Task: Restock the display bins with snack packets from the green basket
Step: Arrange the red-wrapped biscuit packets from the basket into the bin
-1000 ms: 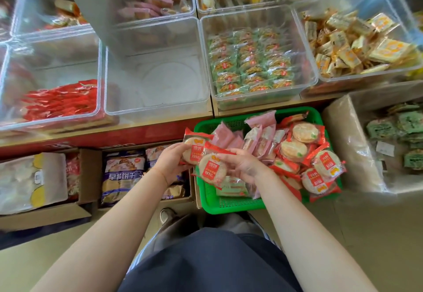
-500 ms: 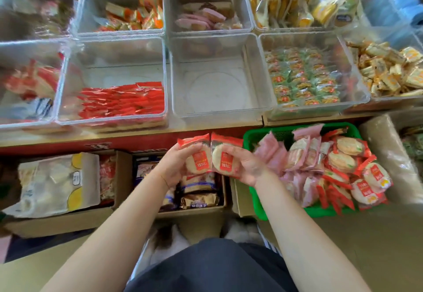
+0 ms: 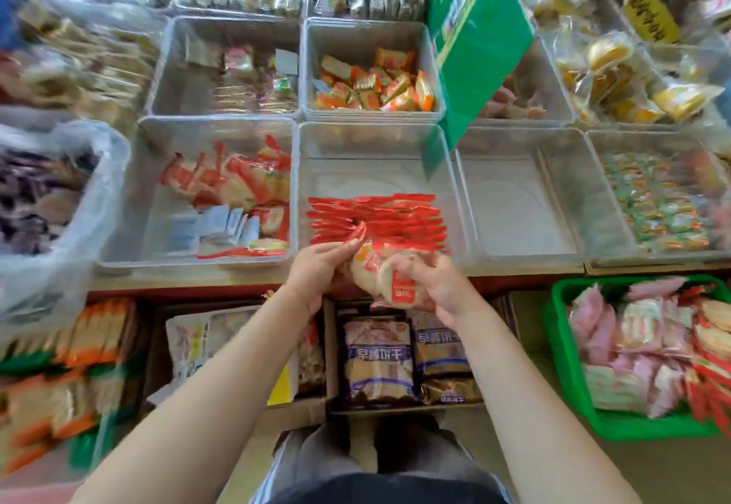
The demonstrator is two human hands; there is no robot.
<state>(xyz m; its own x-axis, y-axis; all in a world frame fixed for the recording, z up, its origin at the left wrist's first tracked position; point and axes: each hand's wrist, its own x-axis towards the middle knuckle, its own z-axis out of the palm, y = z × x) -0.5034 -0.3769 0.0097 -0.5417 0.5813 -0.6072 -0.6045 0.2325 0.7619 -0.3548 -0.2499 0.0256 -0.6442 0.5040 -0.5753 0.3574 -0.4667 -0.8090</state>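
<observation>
Red-and-clear film wrappers, round pale cakes inside: two snack packets [image 3: 389, 280] held at centre frame, just below the front wall of the clear display bin [image 3: 375, 147] whose near half carries a row of matching red packets [image 3: 375, 218].

Step in hand, by judgement: transfer. The packets are out of the green basket [image 3: 561, 353], which sits at the lower right of the frame, well apart from the hands and well stocked with pink and red packets. Delivery into the bin is not yet made.

Left hand [image 3: 316, 272]: fingers curled round the left edge of the packets, tips near a red crimped end that overlaps the bin's front row.

Right hand [image 3: 433, 286]: fingers [image 3: 407, 264] wrapped over the top and right side of the nearer packet, its red label facing the camera below them. Whether each hand holds one packet or both share the pair cannot be told; the wrappers overlap.

Next move, by judgement: lift the pair over the front wall, then set them on edge against the existing red row, same orientation. Thin film is slippery and the cakes look brittle, so a light squeeze suffices.

Adjoining: an empty clear bin [image 3: 518, 195] to the right; a bin of mixed red and blue packets [image 3: 221, 203] to the left; cardboard cartons of bagged goods [image 3: 377, 361] below the table [image 3: 237, 276] edge.
</observation>
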